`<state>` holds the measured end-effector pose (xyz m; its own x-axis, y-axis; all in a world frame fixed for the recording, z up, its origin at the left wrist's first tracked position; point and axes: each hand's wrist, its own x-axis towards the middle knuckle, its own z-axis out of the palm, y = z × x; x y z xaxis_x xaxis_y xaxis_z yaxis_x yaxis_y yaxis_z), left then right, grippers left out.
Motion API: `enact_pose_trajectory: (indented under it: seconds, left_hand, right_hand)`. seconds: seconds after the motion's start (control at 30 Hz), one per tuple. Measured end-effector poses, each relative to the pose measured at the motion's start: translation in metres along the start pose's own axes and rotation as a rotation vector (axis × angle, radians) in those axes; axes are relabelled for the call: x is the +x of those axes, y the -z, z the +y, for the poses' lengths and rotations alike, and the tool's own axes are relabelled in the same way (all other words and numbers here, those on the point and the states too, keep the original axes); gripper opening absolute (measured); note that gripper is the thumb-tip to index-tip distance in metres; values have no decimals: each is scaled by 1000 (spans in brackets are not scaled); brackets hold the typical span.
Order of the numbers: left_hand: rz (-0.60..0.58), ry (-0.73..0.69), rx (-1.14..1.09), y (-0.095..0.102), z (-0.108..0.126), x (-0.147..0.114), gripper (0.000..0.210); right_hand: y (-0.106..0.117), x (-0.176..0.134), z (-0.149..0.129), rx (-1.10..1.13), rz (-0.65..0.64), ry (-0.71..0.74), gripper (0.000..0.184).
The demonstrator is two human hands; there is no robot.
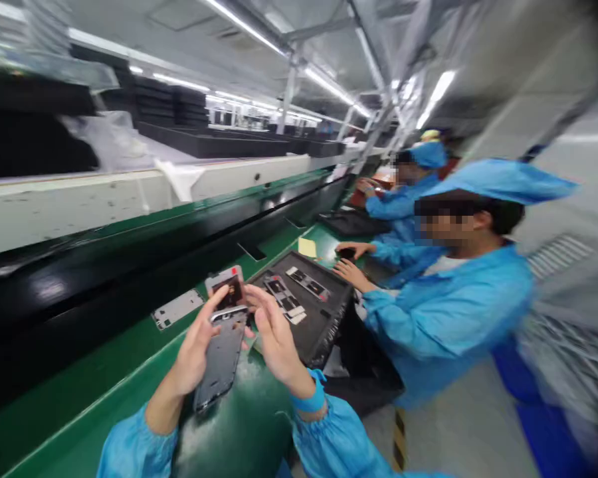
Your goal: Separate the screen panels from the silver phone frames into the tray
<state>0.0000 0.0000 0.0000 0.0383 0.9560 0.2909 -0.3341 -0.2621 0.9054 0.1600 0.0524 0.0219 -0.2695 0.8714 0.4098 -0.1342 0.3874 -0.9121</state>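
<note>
In the head view, my left hand (194, 352) grips a grey phone frame (222, 365) with a silver edge, tilted above the green bench. One finger of this hand reaches over a second phone part (235, 284), light-edged with a dark inside and a red tab, just beyond the frame's top end. My right hand (275, 335) has its fingertips at the right edge of that part, fingers bent around it. Some fingertips are hidden behind the two pieces. Whether the pieces are joined I cannot tell.
Right of my hands lies a black tray (319, 322) with several phone parts. A white phone-shaped plate (178, 309) and a dark phone piece (252, 251) lie beside the dark belt. A yellow pad (307, 247) sits behind the tray. A co-worker (453, 299) in blue works at the right.
</note>
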Motion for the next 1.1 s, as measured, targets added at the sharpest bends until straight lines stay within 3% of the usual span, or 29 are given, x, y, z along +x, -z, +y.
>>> enact_pose_trajectory:
  seconds: [0.1, 0.2, 0.4, 0.53, 0.6, 0.67, 0.77, 0.87, 0.97, 1.1]
  left_hand:
    - [31, -52, 125, 1, 2, -2, 83]
    - [13, -152, 302, 7, 2, -1, 78]
    - [-154, -235, 656, 14, 5, 2, 77]
    - [-213, -311, 743, 17, 10, 4, 75]
    - [-185, -346, 751, 28, 13, 6, 71]
    - [-59, -389, 745, 44, 16, 9, 70]
    - [249, -444, 603, 70, 22, 11, 72]
    - [461, -462, 383, 82, 31, 8, 75]
    - [507, -430, 283, 77, 37, 6, 79]
    - [503, -354, 231, 60, 41, 7, 85]
  right_hand:
    - [-9, 12, -4, 7, -54, 6, 61]
    - [-18, 22, -4, 36, -29, 34, 57]
    - [-28, 38, 7, 150, 127, 11, 39]
    - [-26, 43, 6, 152, 176, 59, 35]
    - [-23, 42, 4, 98, 178, 142, 31]
    - [-19, 37, 8, 32, 166, 206, 28]
    - [-17, 16, 38, -109, -29, 143, 25]
    - [-23, -18, 92, -311, -410, -56, 26]
    - [-31, -51, 138, -440, -583, -174, 23]
    - [-40, -71, 156, -519, -588, -194, 13]
